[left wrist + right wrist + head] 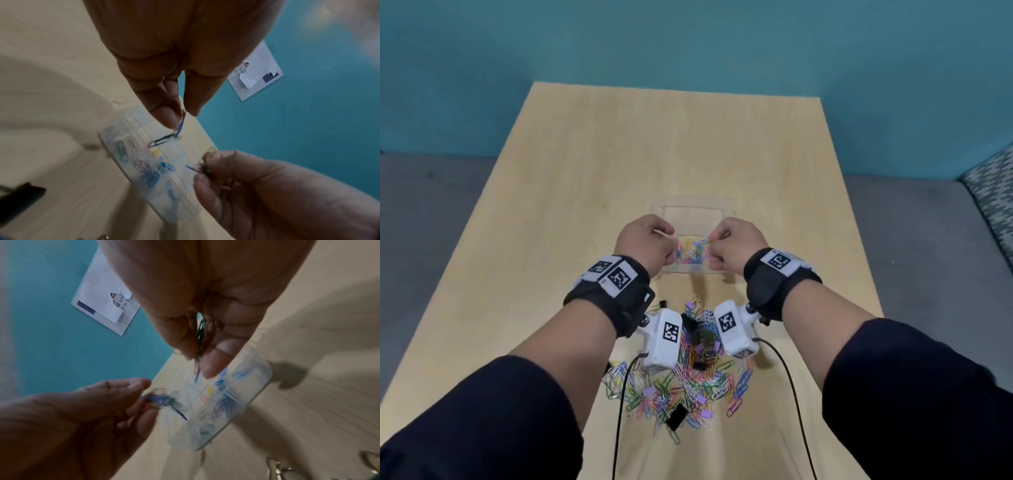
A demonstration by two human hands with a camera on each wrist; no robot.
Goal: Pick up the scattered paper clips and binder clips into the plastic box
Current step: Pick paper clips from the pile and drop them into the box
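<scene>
A clear plastic box [690, 202] sits mid-table with several coloured paper clips in it. My left hand [669, 240] hovers over the box's left side and pinches blue paper clips [178, 125] between thumb and finger; one dangles over the box [185, 203]. Over the right side, my right hand [714, 241] pinches a small bunch of green paper clips [200, 335] above the box [265, 374]. A large pile of coloured paper clips and binder clips [688, 377] lies on the table nearer to me, under my wrists. A black binder clip [676, 416] lies at the pile's near edge.
The light wooden table [619, 154] stands against a teal wall, with grey floor on both sides. A torn printed sheet [257, 73] is stuck on the wall. Two black cables [794, 394] trail from the wrist cameras across the pile. A patterned cushion [993, 192] shows at far right.
</scene>
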